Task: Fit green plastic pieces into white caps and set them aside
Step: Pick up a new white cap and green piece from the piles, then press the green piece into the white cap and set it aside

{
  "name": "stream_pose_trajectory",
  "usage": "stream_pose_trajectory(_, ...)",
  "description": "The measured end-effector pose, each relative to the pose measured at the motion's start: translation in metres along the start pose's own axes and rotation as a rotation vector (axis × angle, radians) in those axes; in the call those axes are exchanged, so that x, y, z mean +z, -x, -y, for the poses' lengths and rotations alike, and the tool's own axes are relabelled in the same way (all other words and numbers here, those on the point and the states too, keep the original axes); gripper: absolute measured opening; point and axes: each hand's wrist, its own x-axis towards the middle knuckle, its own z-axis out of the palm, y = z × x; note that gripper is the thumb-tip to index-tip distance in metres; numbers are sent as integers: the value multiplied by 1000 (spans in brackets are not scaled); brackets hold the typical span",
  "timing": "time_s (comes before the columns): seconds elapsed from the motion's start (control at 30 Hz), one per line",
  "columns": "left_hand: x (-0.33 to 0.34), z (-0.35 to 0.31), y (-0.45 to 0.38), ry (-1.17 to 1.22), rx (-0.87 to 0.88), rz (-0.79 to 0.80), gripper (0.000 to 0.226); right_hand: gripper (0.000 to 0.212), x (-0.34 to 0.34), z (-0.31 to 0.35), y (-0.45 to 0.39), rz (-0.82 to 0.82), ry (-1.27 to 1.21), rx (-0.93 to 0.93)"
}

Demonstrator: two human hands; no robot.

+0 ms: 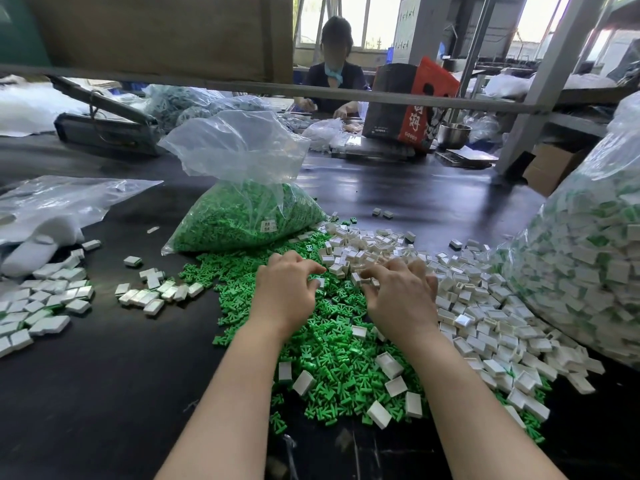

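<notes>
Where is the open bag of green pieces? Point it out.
In the head view the bag of green pieces sits centre-left on the dark table, just beyond the left hand, with the loose green pile spilling from its base.

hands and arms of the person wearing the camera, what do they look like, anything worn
Both arms are bare up to the bottom edge of the picture: no sleeves, no gloves. The left hand and right hand show no ring, watch or bracelet. Nails look short and unpainted.

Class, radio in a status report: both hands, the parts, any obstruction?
Left hand pinching a white cap. Right hand curled over the white caps, grip unclear. Green pieces heaped below. Nothing blocking.
</notes>
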Motion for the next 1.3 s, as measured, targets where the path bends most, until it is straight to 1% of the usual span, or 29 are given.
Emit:
stream_pose_trajectory(0.1,12,-2,0,-138,-13,109,36,27,0,4,1,13,-70,-57)
stream_pose_trajectory(0.2,12,-5,0,-147,-32,103,32,31,1,9,3,72,-69,-109)
stream_pose_trajectory(0.3,9,-7,-2,-69,-63,105,24,35,2,10,4,135,-50,-118)
stream_pose_trajectory(0.4,5,-8,-1,77,-79,104,18,32,3,9,5,115,-73,-101)
stream_pose_trajectory(0.5,2,-10,2,195,-93,56,15,34,3,9,4,114,-38,-89)
stream_pose_trajectory(0.6,1,-8,3,230,-124,12,14,32,3,10,3,140,-20,-90)
stream_pose_trajectory(0.73,2,-5,2,198,-121,49,11,15,2,12,4,105,-32,-89)
stream_pose_trajectory(0.83,4,-5,3,167,-82,91,26,20,3,11,3,94,-24,-110)
stream_pose_trajectory(0.9,5,-7,3,78,-50,124,34,25,2,11,3,94,-11,-120)
stream_pose_trajectory(0.97,7,-10,3,43,-45,124,30,23,1,10,3,99,-2,-124)
stream_pose_trajectory(1.03,8,-13,4,92,-61,91,19,19,1,10,3,97,-8,-125)
stream_pose_trajectory(1.1,9,-14,4,127,-75,54,12,20,1,11,3,97,-10,-127)
stream_pose_trajectory(1.2,9,-13,3,108,-64,36,11,33,1,11,2,128,13,-131)
stream_pose_trajectory(1.23,8,-13,3,88,-54,29,11,34,1,10,1,142,23,-135)
stream_pose_trajectory(1.3,7,-14,3,61,-43,14,11,29,0,10,1,148,27,-143)
